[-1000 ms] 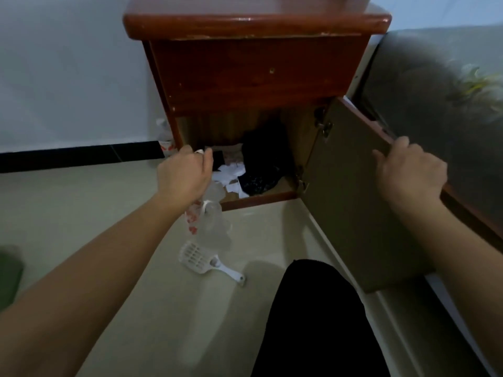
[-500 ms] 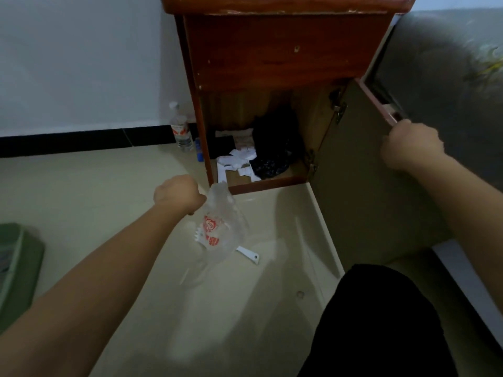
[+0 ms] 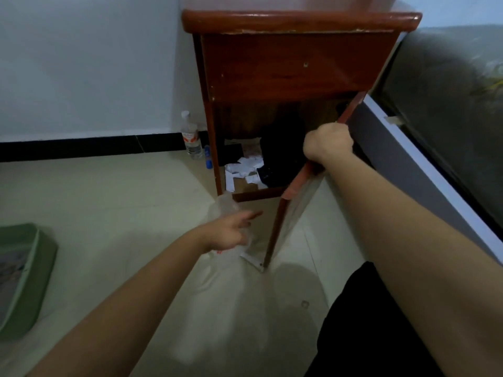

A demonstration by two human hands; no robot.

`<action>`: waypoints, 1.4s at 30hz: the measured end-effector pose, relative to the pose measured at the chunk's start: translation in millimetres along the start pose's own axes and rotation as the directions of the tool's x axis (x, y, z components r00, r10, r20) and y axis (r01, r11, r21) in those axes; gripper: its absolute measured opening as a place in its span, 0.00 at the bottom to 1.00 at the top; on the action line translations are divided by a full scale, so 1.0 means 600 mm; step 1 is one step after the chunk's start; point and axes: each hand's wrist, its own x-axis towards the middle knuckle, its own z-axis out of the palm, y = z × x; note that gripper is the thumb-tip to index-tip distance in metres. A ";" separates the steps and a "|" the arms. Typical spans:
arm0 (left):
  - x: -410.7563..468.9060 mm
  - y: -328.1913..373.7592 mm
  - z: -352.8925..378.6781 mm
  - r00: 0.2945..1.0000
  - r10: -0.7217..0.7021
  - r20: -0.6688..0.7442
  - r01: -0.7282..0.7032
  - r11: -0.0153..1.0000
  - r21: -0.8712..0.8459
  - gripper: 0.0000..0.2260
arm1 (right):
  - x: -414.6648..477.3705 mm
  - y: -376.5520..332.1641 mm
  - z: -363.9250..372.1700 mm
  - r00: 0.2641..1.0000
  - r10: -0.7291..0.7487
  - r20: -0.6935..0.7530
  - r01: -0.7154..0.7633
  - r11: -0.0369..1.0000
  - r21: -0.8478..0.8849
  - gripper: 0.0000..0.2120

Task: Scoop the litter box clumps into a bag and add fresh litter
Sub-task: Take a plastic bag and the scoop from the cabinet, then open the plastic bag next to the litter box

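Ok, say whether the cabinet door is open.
Partly open: the reddish-brown wooden cabinet door stands angled out, right hand gripping its edge, white papers visible inside.

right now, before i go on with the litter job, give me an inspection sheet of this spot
surface: pale floor, shadowed near the cabinet
job's things: clear plastic bag at the left hand; white scoop, only its handle showing, by the door's bottom corner; green litter box far left
clutter: water bottle and small blue item by the wall; white papers and something black inside the cabinet
hands: left hand fingers stretched out, touching the bag; right hand grips the cabinet door edge, door partly open
cables: nothing seen
surroundings: red-brown cabinet, white wall, dark bed or sofa at right
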 end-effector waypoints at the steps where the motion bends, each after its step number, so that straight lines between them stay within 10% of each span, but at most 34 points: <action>1: 0.001 0.000 0.009 0.999 0.017 0.051 -0.017 1.000 -0.011 0.32 | 0.002 -0.009 0.010 1.000 -0.014 0.013 0.014 1.000 0.008 0.30; 5: 0.018 0.006 0.028 0.963 0.077 -0.257 -0.085 0.996 -0.020 0.08 | 0.007 -0.015 0.027 0.997 -0.073 0.000 0.073 0.997 0.040 0.30; 8: 0.037 -0.007 0.016 0.826 0.153 -0.543 -0.067 0.982 0.176 0.12 | -0.001 -0.007 0.040 0.991 -0.130 -0.030 0.132 0.984 0.121 0.30; 12: 0.065 -0.020 -0.019 0.752 0.109 -0.650 -0.012 0.988 0.151 0.16 | -0.006 0.011 0.079 0.963 -0.261 -0.063 0.264 0.963 0.050 0.42; 19: 0.108 -0.023 -0.070 0.593 0.150 -0.791 0.111 0.958 0.265 0.17 | 0.004 0.108 0.171 0.844 -0.536 0.020 0.532 0.841 0.101 0.31; 25: 0.136 -0.008 -0.069 0.455 -0.116 -0.883 -0.060 0.985 -0.160 0.14 | 0.046 0.133 0.204 0.770 -0.638 -0.028 0.636 0.764 0.107 0.33; 30: 0.156 0.033 -0.081 0.612 -0.246 -0.752 -0.138 0.903 -0.407 0.20 | 0.076 0.126 0.208 0.735 -0.676 0.047 0.667 0.734 0.125 0.36; 37: 0.179 0.054 -0.116 0.773 -0.248 -0.584 0.074 0.949 -0.306 0.27 | 0.114 0.116 0.208 0.730 -0.676 0.100 0.660 0.735 0.153 0.31; 42: 0.187 0.020 -0.087 0.754 -0.100 -0.649 -0.095 0.961 -0.259 0.30 | 0.125 0.127 0.223 0.711 -0.701 0.057 0.692 0.711 0.123 0.30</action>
